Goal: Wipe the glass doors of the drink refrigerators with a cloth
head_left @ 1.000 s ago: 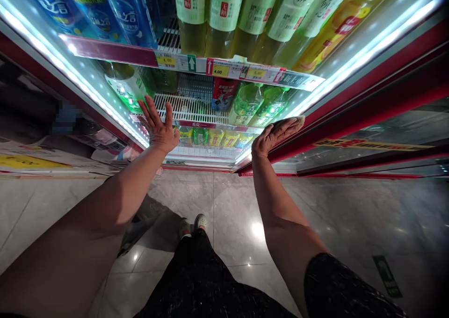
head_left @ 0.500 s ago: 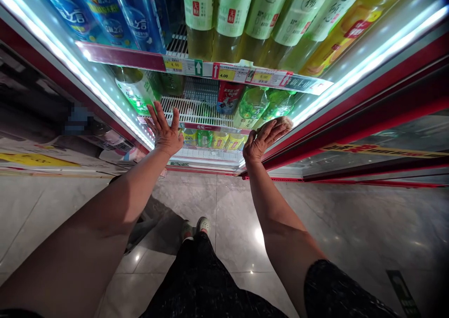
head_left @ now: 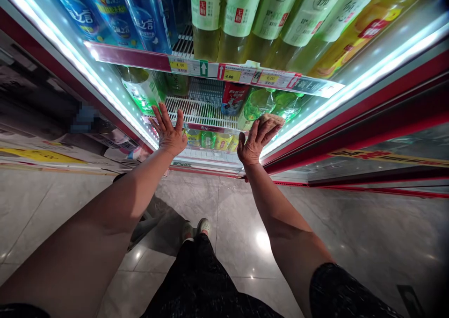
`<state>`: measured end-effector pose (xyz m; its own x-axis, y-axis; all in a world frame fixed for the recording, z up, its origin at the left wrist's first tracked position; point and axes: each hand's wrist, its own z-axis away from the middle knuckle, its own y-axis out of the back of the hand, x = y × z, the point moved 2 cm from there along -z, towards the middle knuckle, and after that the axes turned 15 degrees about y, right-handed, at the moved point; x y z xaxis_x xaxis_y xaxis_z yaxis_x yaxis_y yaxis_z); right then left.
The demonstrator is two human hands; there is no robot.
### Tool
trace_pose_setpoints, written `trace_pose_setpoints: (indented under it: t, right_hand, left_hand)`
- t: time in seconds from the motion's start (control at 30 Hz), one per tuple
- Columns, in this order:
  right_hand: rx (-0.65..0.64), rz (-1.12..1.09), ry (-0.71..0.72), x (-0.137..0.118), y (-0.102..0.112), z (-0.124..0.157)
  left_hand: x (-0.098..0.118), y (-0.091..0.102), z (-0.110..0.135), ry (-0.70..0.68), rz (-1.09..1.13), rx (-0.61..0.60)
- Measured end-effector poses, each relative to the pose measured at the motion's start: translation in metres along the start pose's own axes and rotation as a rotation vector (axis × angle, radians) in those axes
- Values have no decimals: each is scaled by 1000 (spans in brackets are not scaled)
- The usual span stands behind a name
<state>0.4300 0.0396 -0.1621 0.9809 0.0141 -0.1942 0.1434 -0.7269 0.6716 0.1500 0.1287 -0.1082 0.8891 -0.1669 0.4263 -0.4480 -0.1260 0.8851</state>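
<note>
I stand facing a lit drinks cooler (head_left: 354, 82) with a red frame. My left hand (head_left: 170, 132) is open, fingers spread, flat against the cooler's front near its left light strip. My right hand (head_left: 255, 141) is curled over a small beige cloth (head_left: 271, 118) and presses it against the front, near the right light strip. Behind the hands a wire shelf (head_left: 196, 110) carries green bottles (head_left: 257, 104) and a red can (head_left: 232, 98).
The upper shelf holds blue water bottles (head_left: 138, 18), pale green tea bottles (head_left: 245, 14) and a yellow bottle (head_left: 365, 28) above a price rail (head_left: 224, 72). Small yellow and green packs (head_left: 213, 140) sit on a lower shelf. Cardboard boxes (head_left: 42, 154) lie at left on the grey tiled floor (head_left: 351, 234).
My right hand has slid the cloth leftward and inward from the red frame edge toward the middle. My left hand has stayed spread in much the same spot.
</note>
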Motion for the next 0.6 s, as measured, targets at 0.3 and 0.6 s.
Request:
trace_pose_setpoints:
  t: [0.3,0.6]
  right_hand:
    - [-277,20,199,23,6,17]
    - [-295,23,298,-3,-6,-14]
  left_hand:
    - [-9,-6,0,-46,-33,20]
    - [-14,-8,5,-36,-37,-33]
